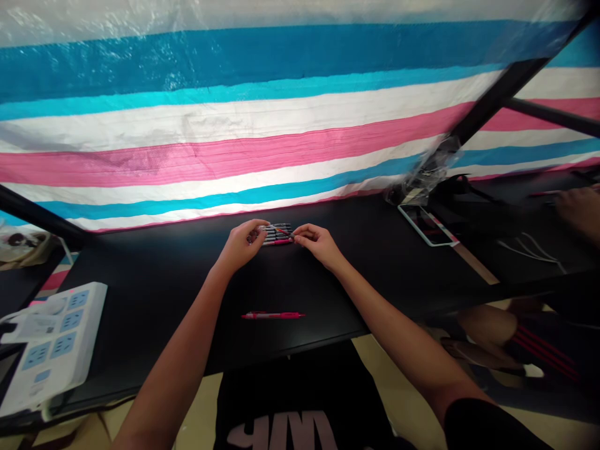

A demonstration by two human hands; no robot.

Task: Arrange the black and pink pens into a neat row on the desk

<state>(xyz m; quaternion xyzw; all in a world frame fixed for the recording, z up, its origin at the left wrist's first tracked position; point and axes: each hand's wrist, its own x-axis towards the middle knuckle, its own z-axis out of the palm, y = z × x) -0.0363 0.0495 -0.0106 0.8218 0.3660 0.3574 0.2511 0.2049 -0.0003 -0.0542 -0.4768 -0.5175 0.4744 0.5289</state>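
A small row of several pens (278,234) lies side by side at the far middle of the black table (154,281). My left hand (244,242) curls over the row's left end, fingers pinched on the pens. My right hand (316,240) pinches the right end of the same row, fingertips touching the pen tips. One pink pen (272,315) lies alone on the table, nearer to me, between my forearms.
A white power strip (51,344) sits at the table's left front corner. A phone (427,225) and crumpled clear plastic (429,169) lie at the right. Another person's hand (581,209) and legs show at far right. A striped tarp (234,125) hangs behind.
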